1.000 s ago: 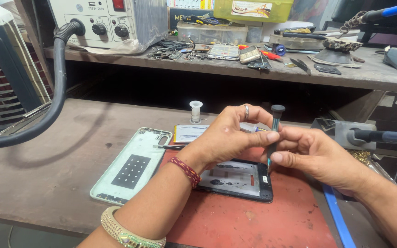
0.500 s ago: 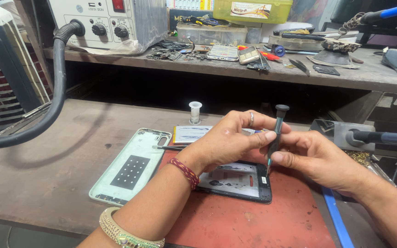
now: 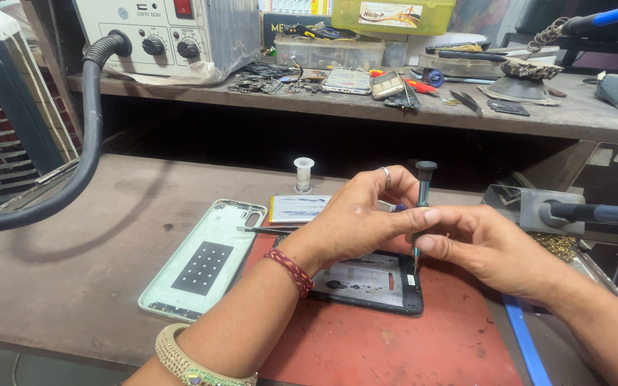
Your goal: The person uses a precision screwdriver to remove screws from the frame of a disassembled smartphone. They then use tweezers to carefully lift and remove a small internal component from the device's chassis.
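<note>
An opened black phone (image 3: 370,282) lies on a red mat (image 3: 395,343), its insides showing. My left hand (image 3: 355,218) rests over the phone's upper part, fingertips touching the shaft of a small dark screwdriver (image 3: 422,186). My right hand (image 3: 484,243) pinches that screwdriver, which stands upright with its tip at the phone's right edge. A pale green back cover (image 3: 205,257) lies left of the phone, inner side up, with a black pad on it.
A small white bottle (image 3: 303,174) and a flat battery-like part (image 3: 298,209) lie behind the phone. A black hose (image 3: 87,143) curves at left from a grey bench unit (image 3: 159,32). The back shelf (image 3: 395,107) holds tools and parts. A soldering tool stand (image 3: 559,211) sits at right.
Both hands stay on the screwdriver over the phone. The grip has shifted only slightly; nothing else has moved.
</note>
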